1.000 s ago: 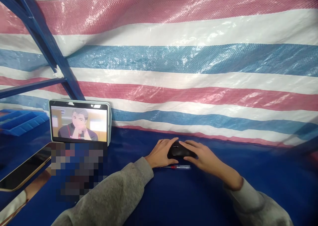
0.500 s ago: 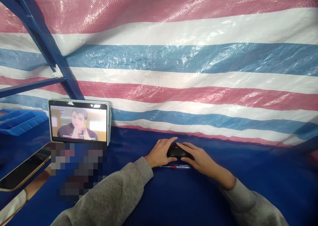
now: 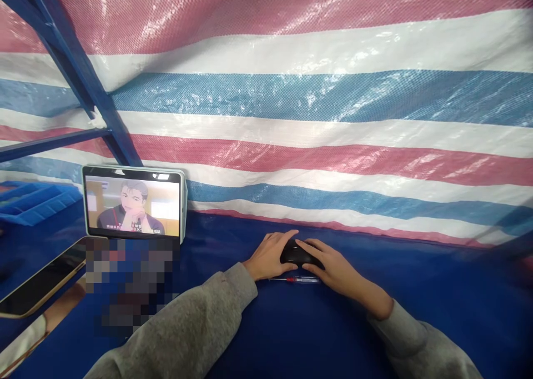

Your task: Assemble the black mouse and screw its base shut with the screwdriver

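Note:
A black rounded object, like a computer mouse (image 3: 296, 252), rests on the blue table surface (image 3: 308, 334). My left hand (image 3: 270, 257) grips its left end, thumb at the near side and fingers at the far side. On its right end my right hand (image 3: 331, 263) has a similar hold, with fingers over the top and thumb along the near edge. Just in front of the black object lies a small screwdriver (image 3: 302, 279) with a clear and red handle, its thin shaft pointing left. Neither hand holds the screwdriver.
A tablet (image 3: 133, 204) playing a cartoon stands at the left. Nearer is a phone (image 3: 45, 279), with another person's arm (image 3: 64, 307) beneath it and a pixelated patch beside it. A blue tray (image 3: 39, 204) sits far left, below a blue metal frame (image 3: 79, 62). Striped sheeting (image 3: 316, 95) hangs behind.

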`<state>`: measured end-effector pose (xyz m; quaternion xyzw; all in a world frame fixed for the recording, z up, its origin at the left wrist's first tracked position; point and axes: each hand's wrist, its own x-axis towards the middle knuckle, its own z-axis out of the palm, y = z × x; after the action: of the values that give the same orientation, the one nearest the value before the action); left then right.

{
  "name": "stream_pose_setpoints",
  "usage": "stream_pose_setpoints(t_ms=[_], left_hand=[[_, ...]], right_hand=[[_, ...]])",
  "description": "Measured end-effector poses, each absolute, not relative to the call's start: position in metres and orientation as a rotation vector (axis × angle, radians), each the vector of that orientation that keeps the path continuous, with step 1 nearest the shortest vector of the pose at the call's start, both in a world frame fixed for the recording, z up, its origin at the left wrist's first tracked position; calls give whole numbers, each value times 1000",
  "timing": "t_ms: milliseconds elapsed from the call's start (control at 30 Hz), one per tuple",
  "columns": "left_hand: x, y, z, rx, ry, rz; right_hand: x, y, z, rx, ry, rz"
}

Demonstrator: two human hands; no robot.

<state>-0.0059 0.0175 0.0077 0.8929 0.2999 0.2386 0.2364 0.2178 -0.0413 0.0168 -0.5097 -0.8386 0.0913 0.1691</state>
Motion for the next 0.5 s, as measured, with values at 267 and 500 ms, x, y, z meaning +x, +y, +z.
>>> stream_pose_setpoints(t_ms=[267,500], left_hand=[[-5,16,9,2433,822,658],[-5,16,9,2441,832,655]], right_hand=[[217,-42,14,-1454,-2394,193],[211,-43,14,-1483,-2410,163]])
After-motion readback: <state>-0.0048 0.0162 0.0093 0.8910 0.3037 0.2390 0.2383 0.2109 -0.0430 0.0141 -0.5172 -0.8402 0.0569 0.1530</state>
